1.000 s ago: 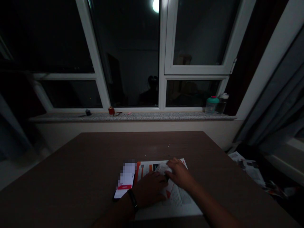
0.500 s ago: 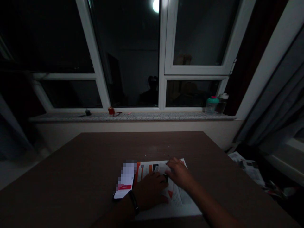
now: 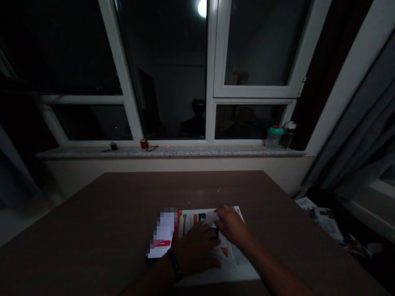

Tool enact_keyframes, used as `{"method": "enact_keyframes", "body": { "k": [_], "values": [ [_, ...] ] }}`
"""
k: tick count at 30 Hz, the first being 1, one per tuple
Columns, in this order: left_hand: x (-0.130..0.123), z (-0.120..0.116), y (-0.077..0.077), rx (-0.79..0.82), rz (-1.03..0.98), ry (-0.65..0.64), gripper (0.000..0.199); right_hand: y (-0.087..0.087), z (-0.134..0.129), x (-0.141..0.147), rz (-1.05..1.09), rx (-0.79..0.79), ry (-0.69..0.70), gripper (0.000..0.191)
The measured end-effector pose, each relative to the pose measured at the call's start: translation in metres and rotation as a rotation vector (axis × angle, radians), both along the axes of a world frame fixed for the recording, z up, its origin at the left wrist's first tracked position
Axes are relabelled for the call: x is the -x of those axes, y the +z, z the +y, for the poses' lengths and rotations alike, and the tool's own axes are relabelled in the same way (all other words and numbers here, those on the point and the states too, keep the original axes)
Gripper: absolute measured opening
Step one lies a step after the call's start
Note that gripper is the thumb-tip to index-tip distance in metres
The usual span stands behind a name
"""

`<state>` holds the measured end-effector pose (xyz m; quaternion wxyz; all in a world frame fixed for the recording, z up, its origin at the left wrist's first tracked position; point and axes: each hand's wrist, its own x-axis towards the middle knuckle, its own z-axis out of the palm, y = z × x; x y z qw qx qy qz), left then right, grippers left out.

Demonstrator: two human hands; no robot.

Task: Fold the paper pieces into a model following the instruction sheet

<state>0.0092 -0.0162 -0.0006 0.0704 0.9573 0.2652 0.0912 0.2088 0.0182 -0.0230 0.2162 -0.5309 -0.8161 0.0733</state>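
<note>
A printed sheet (image 3: 216, 274) with orange and dark blocks lies on the brown table. My left hand (image 3: 199, 250), with a dark band on its wrist, rests flat on that sheet, fingers stretched and thumb apart. Just beyond its fingertips is a small crumpled white piece (image 3: 210, 218), which looks like tissue or thin paper. The fingers of my right hand (image 3: 231, 224) are curled and closed on its right edge, over the upper right part of the sheet. Left of the sheet lies a phone (image 3: 162, 236) with a lit screen, partly blurred out.
Tiny white scraps (image 3: 219, 190) dot the table (image 3: 135, 193) beyond the sheet. On the window sill (image 3: 191, 151) stand a bottle with a teal lid (image 3: 275, 135), a clear bottle (image 3: 288, 135) and a small red object (image 3: 144, 144). Papers (image 3: 321, 218) lie off the right side.
My right hand has shifted very slightly left, and more of the white piece shows between the hands. The left hand has edged slightly right, with its thumb spread further out.
</note>
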Motion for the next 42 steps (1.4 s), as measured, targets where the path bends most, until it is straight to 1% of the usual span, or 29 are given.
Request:
{"method": "enact_keyframes", "body": {
  "k": [3,7,10,13,17,22,30,35,38,42],
  "values": [
    [-0.0004,-0.001,0.0003,0.004,0.008,0.0,0.047,0.0003,0.0008,0.0026,-0.001,0.016,-0.038,0.023],
    [-0.0013,-0.0023,0.0002,-0.003,0.007,0.021,0.046,0.0022,-0.0011,0.0041,0.019,0.023,-0.014,0.024],
    [-0.0023,-0.0031,-0.0007,-0.004,0.0,0.026,0.045,0.0031,-0.0028,0.0054,0.022,0.018,0.01,0.028],
    [-0.0032,-0.0037,-0.001,0.006,0.009,0.032,0.044,0.0029,-0.0037,0.0075,-0.013,0.025,-0.028,0.03],
    [-0.004,-0.0039,0.0025,0.021,0.026,0.013,0.044,0.0022,-0.0043,0.0096,-0.025,0.02,-0.085,0.029],
    [-0.0044,-0.0035,0.0061,0.03,0.035,0.008,0.04,0.002,-0.0042,0.0099,-0.034,0.013,-0.061,0.03],
    [-0.0026,-0.0027,0.0071,0.037,0.037,-0.017,0.044,0.003,-0.0033,0.0107,-0.075,-0.018,-0.059,0.03],
    [-0.002,-0.0009,0.0012,0.046,0.025,0.002,0.047,0.0025,-0.002,0.0103,-0.08,-0.031,-0.073,0.031],
    [-0.0014,-0.0008,-0.0013,0.063,0.016,0.004,0.049,0.0028,-0.0024,0.0104,-0.099,-0.031,-0.105,0.029],
    [-0.0009,-0.0014,0.0023,0.086,0.008,-0.007,0.049,0.0021,-0.0036,0.0101,-0.088,-0.053,-0.134,0.027]
  ]
}}
